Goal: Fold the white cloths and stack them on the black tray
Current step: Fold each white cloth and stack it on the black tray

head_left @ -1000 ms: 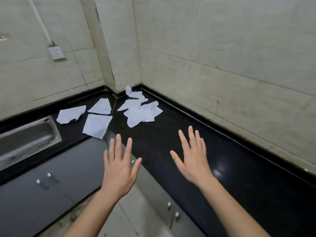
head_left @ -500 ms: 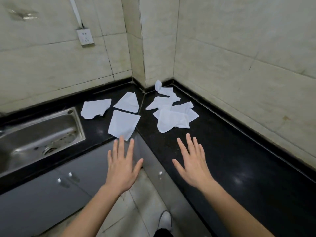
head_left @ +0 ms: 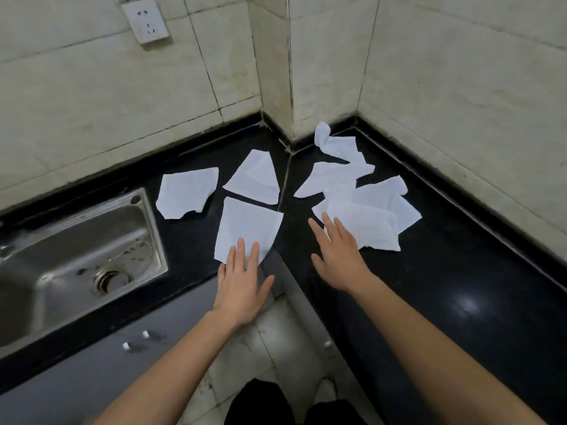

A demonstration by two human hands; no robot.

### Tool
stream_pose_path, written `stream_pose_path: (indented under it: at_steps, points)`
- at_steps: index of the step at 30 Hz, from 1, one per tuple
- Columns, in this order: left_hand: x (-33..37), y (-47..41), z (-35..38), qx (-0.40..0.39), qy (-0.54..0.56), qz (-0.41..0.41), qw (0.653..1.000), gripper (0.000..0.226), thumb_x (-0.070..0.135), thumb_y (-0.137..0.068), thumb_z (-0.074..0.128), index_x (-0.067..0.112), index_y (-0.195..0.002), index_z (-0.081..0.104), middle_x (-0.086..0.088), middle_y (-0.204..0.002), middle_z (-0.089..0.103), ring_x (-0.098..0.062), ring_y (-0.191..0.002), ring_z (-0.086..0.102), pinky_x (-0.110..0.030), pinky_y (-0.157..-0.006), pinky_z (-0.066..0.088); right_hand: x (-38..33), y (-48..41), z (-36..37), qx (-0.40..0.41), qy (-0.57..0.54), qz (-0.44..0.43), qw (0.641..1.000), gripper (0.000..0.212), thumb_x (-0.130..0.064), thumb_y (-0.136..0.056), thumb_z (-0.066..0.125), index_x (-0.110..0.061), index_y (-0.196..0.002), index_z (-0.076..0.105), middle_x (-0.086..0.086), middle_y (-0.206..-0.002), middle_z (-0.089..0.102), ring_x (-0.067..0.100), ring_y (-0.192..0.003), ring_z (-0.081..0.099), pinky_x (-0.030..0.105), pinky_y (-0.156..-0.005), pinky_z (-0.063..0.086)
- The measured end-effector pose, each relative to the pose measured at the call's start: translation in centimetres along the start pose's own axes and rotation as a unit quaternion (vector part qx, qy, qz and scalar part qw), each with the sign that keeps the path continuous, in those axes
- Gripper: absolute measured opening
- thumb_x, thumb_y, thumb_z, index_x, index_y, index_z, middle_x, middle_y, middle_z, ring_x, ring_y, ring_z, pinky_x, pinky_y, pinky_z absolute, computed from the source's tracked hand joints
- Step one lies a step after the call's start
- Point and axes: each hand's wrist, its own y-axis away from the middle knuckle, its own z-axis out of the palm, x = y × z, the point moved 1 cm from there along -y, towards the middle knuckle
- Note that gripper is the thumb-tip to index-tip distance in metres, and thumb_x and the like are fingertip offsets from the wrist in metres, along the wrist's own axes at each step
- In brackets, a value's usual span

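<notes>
Several white cloths lie scattered in the corner of a black countertop (head_left: 460, 271). On the left part are a crumpled cloth (head_left: 187, 193), a folded triangular cloth (head_left: 254, 179) and a flat cloth (head_left: 245, 228). My left hand (head_left: 242, 283) is flat with fingers apart, its fingertips over the near edge of that flat cloth. On the right lies an overlapping pile (head_left: 365, 219), with one twisted cloth (head_left: 337, 144) by the wall. My right hand (head_left: 337, 256) is open, fingertips over the near edge of the pile. No black tray is in view.
A steel sink (head_left: 76, 256) is set into the counter at left. Tiled walls meet in a jutting corner (head_left: 276, 72) behind the cloths, with a socket (head_left: 145, 21) on the left wall. Grey cabinet doors (head_left: 92, 378) are below; my legs stand on the tile floor.
The view has closed in on the corner. Both open hands have moved forward from over the counter edge, so their fingertips now reach the nearest cloths.
</notes>
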Motion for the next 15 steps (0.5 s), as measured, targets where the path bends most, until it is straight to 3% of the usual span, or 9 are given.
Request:
stream_pose_path:
  at_steps: [5, 10, 15]
  points:
    - [-3.1, -5.6, 3.6, -0.046, 0.037, 0.017, 0.998, 0.079, 0.052, -0.098, 0.045, 0.017, -0.158, 0.007, -0.013, -0.165, 0.003, -0.032, -0.152, 0.005, -0.049, -0.119, 0.022, -0.8, -6.2, 3.0, -0.06, -0.024, -0.002, 0.998, 0.067, -0.03, -0.103, 0.044, -0.025, -0.159, 0.008, 0.005, -0.167, -0.001, 0.028, -0.154, 0.0, 0.043, -0.123, 0.013]
    - [-7.4, -12.9, 7.0, -0.105, 0.012, 0.041, 0.994, 0.081, 0.049, -0.096, 0.046, 0.017, -0.157, 0.003, -0.014, -0.165, 0.001, -0.033, -0.151, 0.003, -0.052, -0.119, 0.018, -1.6, -13.2, 7.2, -0.075, -0.111, 0.095, 0.986, 0.054, -0.028, -0.1, 0.053, -0.016, -0.151, 0.038, 0.011, -0.159, 0.031, 0.028, -0.145, 0.03, 0.035, -0.118, 0.028]
    - [-12.5, -18.3, 9.5, -0.103, -0.008, 0.086, 0.991, 0.082, 0.057, -0.085, 0.058, 0.013, -0.149, 0.034, -0.021, -0.153, 0.034, -0.043, -0.142, 0.027, -0.062, -0.108, 0.03, -3.5, -20.4, 10.5, -0.087, -0.121, 0.167, 0.975, 0.05, -0.038, -0.098, 0.056, -0.019, -0.144, 0.045, 0.009, -0.136, 0.047, 0.028, -0.121, 0.051, 0.042, -0.096, 0.049]
